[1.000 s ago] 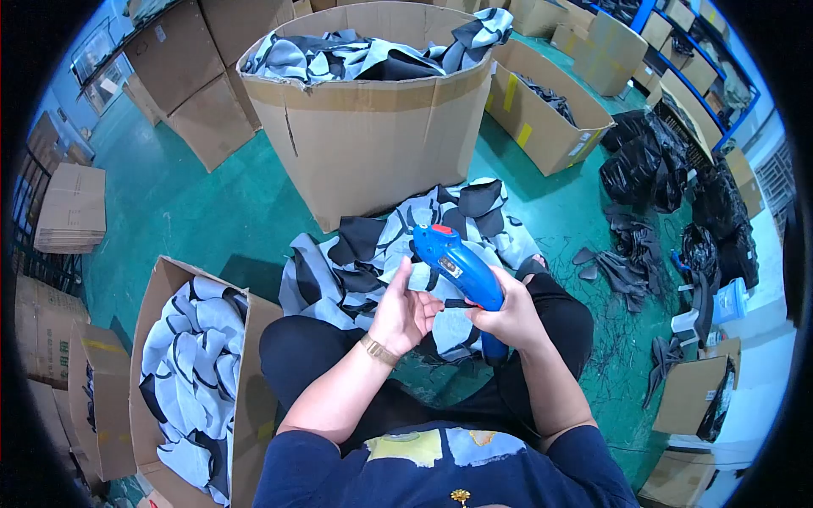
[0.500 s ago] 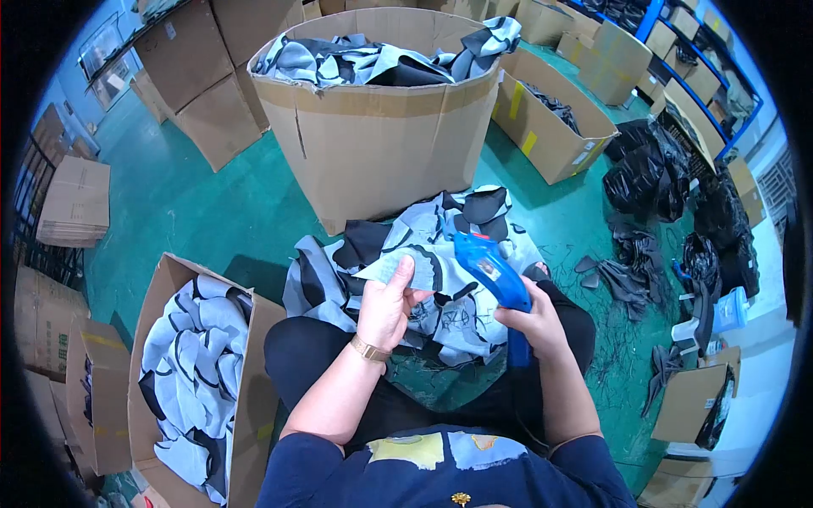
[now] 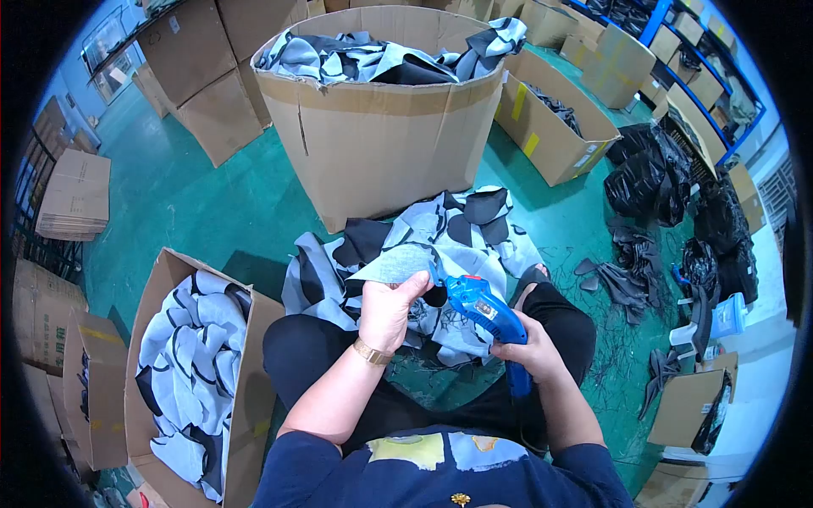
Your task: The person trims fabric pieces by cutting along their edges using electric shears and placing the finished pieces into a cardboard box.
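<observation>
- Left hand [image 3: 385, 320] reaches forward, thumb uppermost, pinching a grey fabric piece [image 3: 391, 267] over the fabric pile [image 3: 474, 254].
- Right hand [image 3: 532, 347] wraps round a blue tool [image 3: 491, 313], its head slanting toward that piece.

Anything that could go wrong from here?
The blue handheld tool in the right hand has its tip close to the left hand; a slip might nick it. The grey fabric that hand holds overlaps the fabric pile in view, so the tip could perhaps snag other pieces.
</observation>
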Demonstrator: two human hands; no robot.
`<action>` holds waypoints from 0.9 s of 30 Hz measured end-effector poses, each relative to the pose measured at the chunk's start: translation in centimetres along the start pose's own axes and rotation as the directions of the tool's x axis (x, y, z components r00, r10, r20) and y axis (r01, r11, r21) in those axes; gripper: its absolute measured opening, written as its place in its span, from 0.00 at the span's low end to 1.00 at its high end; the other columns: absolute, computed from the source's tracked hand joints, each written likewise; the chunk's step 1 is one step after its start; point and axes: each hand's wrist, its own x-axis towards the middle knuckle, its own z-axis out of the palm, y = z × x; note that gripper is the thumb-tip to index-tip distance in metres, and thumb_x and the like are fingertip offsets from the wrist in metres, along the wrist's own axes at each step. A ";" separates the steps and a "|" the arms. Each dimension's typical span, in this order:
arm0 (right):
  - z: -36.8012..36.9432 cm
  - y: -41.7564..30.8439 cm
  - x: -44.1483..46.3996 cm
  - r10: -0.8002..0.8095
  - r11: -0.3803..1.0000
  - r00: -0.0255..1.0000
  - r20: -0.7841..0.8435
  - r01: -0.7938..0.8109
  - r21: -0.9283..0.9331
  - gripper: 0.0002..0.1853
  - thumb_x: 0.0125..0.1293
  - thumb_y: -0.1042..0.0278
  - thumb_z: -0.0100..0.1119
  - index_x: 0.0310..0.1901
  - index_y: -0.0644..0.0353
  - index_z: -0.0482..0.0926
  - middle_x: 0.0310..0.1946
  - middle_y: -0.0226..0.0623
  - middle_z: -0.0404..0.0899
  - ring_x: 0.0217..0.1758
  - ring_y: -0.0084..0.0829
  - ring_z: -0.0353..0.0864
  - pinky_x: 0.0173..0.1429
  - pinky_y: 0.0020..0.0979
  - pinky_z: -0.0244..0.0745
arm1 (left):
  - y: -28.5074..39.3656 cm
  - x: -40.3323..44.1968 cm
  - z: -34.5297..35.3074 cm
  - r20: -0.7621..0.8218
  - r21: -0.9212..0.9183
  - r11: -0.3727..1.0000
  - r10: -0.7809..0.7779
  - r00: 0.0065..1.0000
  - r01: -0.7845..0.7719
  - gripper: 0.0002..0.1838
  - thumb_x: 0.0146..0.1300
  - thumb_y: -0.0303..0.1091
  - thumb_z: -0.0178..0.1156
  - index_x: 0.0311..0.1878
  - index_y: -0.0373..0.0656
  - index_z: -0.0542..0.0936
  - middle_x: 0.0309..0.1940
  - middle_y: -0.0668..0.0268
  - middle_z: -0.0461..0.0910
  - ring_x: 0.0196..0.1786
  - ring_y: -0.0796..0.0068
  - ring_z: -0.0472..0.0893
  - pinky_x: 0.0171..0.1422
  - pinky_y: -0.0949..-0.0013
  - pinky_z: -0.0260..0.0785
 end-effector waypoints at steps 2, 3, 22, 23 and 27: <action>0.0 -0.1 0.1 -0.011 1.000 1.000 -0.012 0.011 -0.001 0.28 0.47 0.75 0.68 0.54 0.65 0.74 0.35 0.30 0.78 0.35 0.21 0.77 0.43 0.25 0.72 | 0.0 0.1 -0.1 0.015 0.023 1.000 0.016 1.000 -0.016 0.10 0.60 0.22 0.63 0.46 0.36 0.78 0.37 0.66 0.81 0.38 0.76 0.81 0.46 0.72 0.75; 0.1 -0.2 0.1 -0.016 1.000 1.000 -0.017 0.016 0.002 0.28 0.47 0.75 0.68 0.54 0.65 0.74 0.34 0.30 0.78 0.35 0.21 0.77 0.43 0.25 0.72 | 0.0 0.1 -0.2 0.024 0.031 0.999 0.016 1.000 -0.017 0.11 0.60 0.22 0.63 0.46 0.37 0.78 0.38 0.66 0.81 0.39 0.76 0.81 0.46 0.72 0.75; -1.1 -2.2 -0.1 -0.059 0.997 0.997 0.052 0.061 -0.056 0.26 0.47 0.72 0.67 0.51 0.64 0.75 0.33 0.29 0.77 0.33 0.21 0.75 0.40 0.24 0.71 | 2.0 0.1 -1.0 0.290 0.627 0.713 0.159 0.944 -0.313 0.09 0.55 0.23 0.60 0.40 0.36 0.80 0.35 0.69 0.82 0.36 0.81 0.79 0.42 0.73 0.72; -1.2 -2.3 0.0 -0.058 0.997 0.997 0.055 0.061 -0.055 0.25 0.48 0.72 0.67 0.51 0.64 0.75 0.33 0.28 0.77 0.33 0.20 0.75 0.40 0.24 0.70 | 2.2 0.0 -0.9 0.325 0.683 0.640 0.167 0.931 -0.353 0.08 0.54 0.23 0.60 0.38 0.36 0.81 0.33 0.69 0.83 0.34 0.81 0.79 0.41 0.73 0.72; -1.3 -3.0 1.2 -0.077 0.997 0.996 0.041 0.078 -0.029 0.25 0.48 0.71 0.68 0.50 0.64 0.74 0.32 0.28 0.77 0.33 0.19 0.74 0.41 0.23 0.69 | 1.4 -0.1 -1.1 0.326 0.648 0.725 0.014 0.945 -0.235 0.10 0.55 0.23 0.60 0.41 0.36 0.79 0.36 0.70 0.82 0.35 0.84 0.78 0.41 0.76 0.71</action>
